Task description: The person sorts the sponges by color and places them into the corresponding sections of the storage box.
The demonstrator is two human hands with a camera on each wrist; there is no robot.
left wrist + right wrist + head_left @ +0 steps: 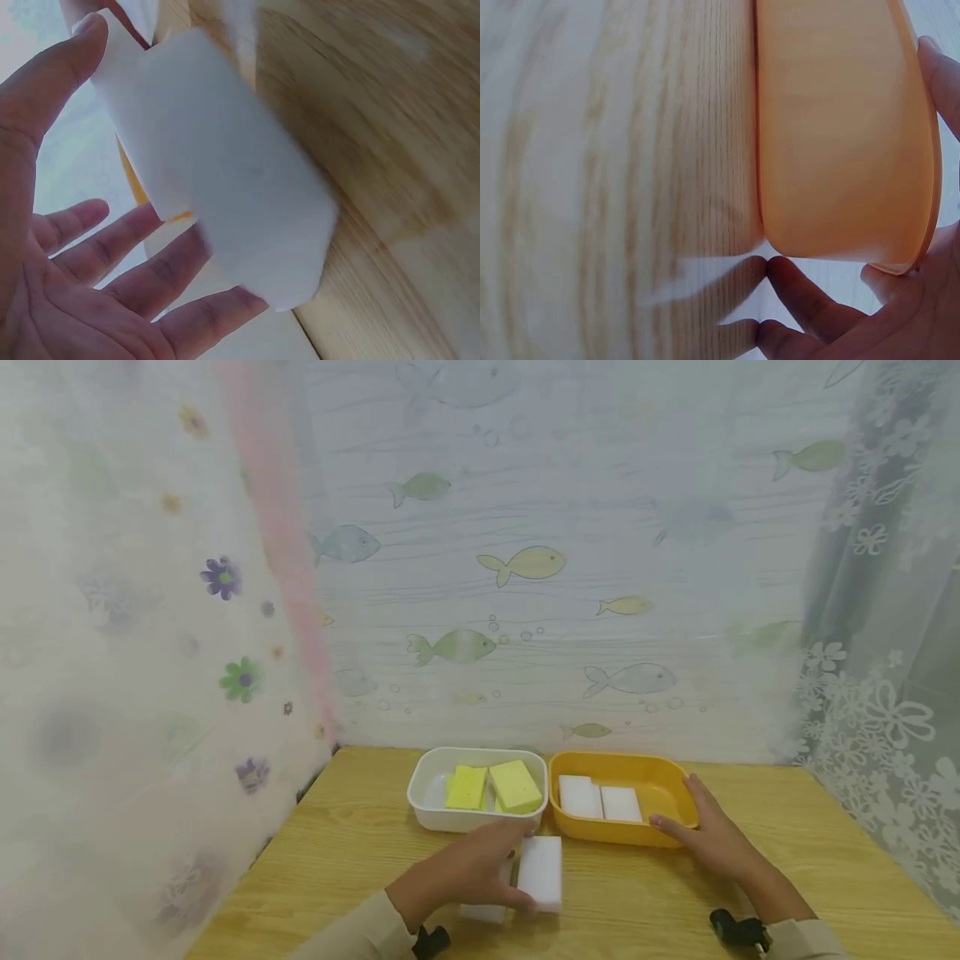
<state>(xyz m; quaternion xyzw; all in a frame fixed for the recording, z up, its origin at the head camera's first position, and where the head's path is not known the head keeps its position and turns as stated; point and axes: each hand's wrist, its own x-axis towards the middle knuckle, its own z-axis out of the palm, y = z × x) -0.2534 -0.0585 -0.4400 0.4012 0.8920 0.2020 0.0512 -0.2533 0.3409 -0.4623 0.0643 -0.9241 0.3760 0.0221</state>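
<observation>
My left hand spans a white sponge block lengthwise over the table, thumb at its near end and fingertips at its far end. Just left of it, partly under the hand, is a second white sponge; in the left wrist view a white block fills the foreground, with fingertips at its end. My right hand holds the right end of an orange plastic container, thumb on the front rim and fingers around the end wall. Inside that container are white sponges on the left side.
A white container with yellow sponges stands directly left of the orange one. Both sit toward the back of a wooden table. Behind hangs a fish-print curtain, with a flower-print sheet at the left.
</observation>
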